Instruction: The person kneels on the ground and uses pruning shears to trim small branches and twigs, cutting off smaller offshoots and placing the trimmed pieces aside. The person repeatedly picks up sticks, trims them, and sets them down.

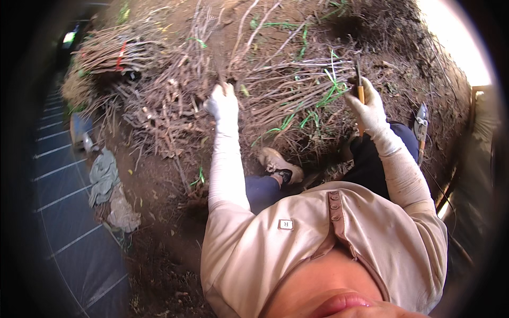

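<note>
My left hand point(223, 101), in a pale glove, is over the heap of cut woody stems point(167, 107); its fingers are bent around the base of a thin stem point(220, 69). Held up in my gloved right hand point(368, 105) is a tool with an orange-yellow handle point(361, 94) and a dark, narrow upper part; its exact kind cannot be told. Between and beyond my hands lie long bare stems point(278, 93), with green plastic ties point(333, 88) on and around them, the largest knot close to my right hand.
A stacked bundle of sticks point(119, 55) with a red tie lies far left. Pruning shears point(420, 119) stand beside my right knee. Grey cloth point(104, 175) and a crumpled pale rag point(122, 210) lie by black ground sheeting point(71, 198). My shoe point(278, 163) rests near the stems.
</note>
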`<state>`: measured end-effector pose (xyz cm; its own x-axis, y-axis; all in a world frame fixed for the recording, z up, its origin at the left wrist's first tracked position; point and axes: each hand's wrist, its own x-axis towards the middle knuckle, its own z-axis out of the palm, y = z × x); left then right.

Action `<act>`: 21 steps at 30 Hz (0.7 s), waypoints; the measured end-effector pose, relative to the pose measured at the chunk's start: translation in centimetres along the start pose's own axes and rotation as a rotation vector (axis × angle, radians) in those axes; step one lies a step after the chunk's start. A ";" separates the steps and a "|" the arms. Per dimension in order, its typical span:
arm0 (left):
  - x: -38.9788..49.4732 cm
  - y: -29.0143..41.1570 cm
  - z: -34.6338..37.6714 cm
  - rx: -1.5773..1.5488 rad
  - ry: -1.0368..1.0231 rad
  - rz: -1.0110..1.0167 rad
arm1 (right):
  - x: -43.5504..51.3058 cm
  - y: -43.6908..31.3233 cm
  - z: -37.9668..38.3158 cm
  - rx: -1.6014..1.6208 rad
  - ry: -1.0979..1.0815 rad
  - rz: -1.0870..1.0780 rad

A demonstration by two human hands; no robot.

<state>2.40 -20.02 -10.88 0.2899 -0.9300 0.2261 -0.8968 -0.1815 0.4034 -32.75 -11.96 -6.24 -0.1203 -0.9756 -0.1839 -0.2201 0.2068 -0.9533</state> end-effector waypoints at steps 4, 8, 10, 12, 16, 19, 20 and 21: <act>1.5 2.1 -7.5 -0.817 -0.017 -0.302 | -0.2 -0.2 0.1 -0.193 -0.036 -0.105; -2.5 5.9 -9.7 -0.973 0.019 -0.398 | -3.3 0.0 0.6 -0.485 -0.133 -0.432; -4.5 7.4 -9.5 -1.006 -0.023 -0.430 | -5.7 0.2 1.0 -0.449 -0.174 -0.600; -5.8 8.2 -9.3 -0.992 -0.092 -0.415 | -8.0 0.2 1.2 -0.414 -0.273 -0.612; -7.0 8.2 -8.5 -0.909 -0.136 -0.408 | -10.6 -0.4 0.9 -0.384 -0.247 -0.638; -7.8 8.2 -7.4 -0.735 -0.110 -0.396 | -11.5 -0.8 0.9 -0.396 -0.189 -0.609; -8.2 8.2 -7.0 -0.674 -0.098 -0.391 | -11.6 -0.7 1.1 -0.402 -0.185 -0.595; -8.6 8.4 -6.8 -0.635 -0.103 -0.393 | -11.7 -0.6 1.3 -0.343 -0.181 -0.569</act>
<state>-5.34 -11.40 -3.38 0.4875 -0.8660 -0.1115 -0.3599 -0.3157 0.8780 -29.95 -0.79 -3.84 0.2619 -0.9300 0.2577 -0.4984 -0.3590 -0.7891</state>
